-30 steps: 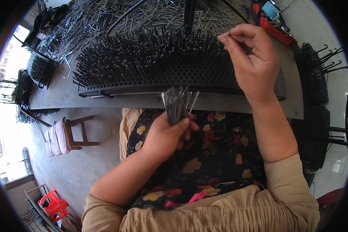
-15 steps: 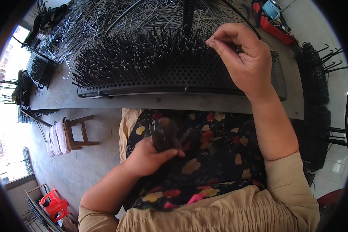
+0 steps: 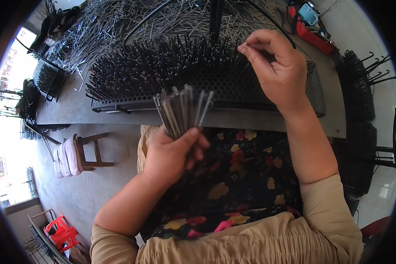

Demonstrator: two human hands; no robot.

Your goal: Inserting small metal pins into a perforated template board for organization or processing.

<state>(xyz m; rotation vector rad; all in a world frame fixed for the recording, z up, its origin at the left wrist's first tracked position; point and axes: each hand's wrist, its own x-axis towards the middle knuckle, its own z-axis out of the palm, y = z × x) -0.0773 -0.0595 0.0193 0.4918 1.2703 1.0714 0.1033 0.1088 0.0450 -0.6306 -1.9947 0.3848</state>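
My left hand (image 3: 169, 154) is closed round a bundle of thin metal rods (image 3: 180, 112), whose upper ends fan out in front of the rack's near edge. The bundle is slightly blurred. Raised over the right part of the rack, my right hand (image 3: 281, 72) has thumb and forefinger pinched together; what they hold, if anything, I cannot make out. The black perforated metal rack (image 3: 233, 90) bears dense rows of upright black hooked rods (image 3: 149, 66). Its right part shows bare holes.
Loose metal rods (image 3: 114, 26) lie heaped behind the rack on the grey table (image 3: 70, 110). A red tray (image 3: 314, 37) with a light blue mug (image 3: 308, 16) sits far right. A wooden chair (image 3: 94, 149) and a red plastic stool (image 3: 64, 233) stand left. Flowered cloth (image 3: 251, 171) covers my lap.
My left hand has risen from my lap toward the rack, and its bundle of rods has spread into a fan. My right hand stays pinched in nearly the same place.
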